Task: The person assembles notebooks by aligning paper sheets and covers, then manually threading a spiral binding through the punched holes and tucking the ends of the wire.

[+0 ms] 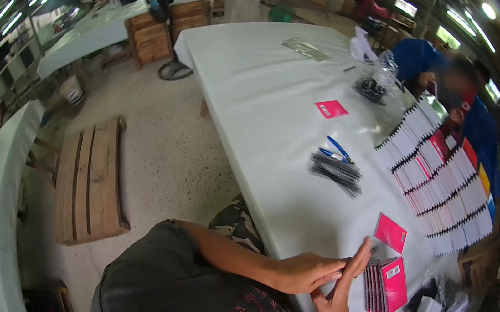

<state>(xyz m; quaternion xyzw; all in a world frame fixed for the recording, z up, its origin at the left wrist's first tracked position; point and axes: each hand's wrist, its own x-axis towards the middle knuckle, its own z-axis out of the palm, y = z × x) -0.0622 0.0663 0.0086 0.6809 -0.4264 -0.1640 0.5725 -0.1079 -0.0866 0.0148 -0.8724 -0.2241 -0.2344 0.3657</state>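
Note:
My left hand (304, 273) and my right hand (343, 288) meet at the table's near edge, palms together. Fingers on both are stretched out straight, and I make out nothing held between them. Just right of my right hand stands a stack of pink-covered spiral notebooks (389, 287), their dark bindings facing me. Beyond the fingertips lies a single pink notebook (391, 233). Farther up the table, a bundle of black plastic binding coils (336, 175) rests beside blue-handled pliers (338, 150).
Long rows of bound notebooks (442, 181) fill the right side, with a person in blue (415, 59) behind them. Clear plastic bags (441, 307) lie at the near right. Another pink notebook (331, 108) sits mid-table. A wooden pallet (93, 183) is on the floor at left.

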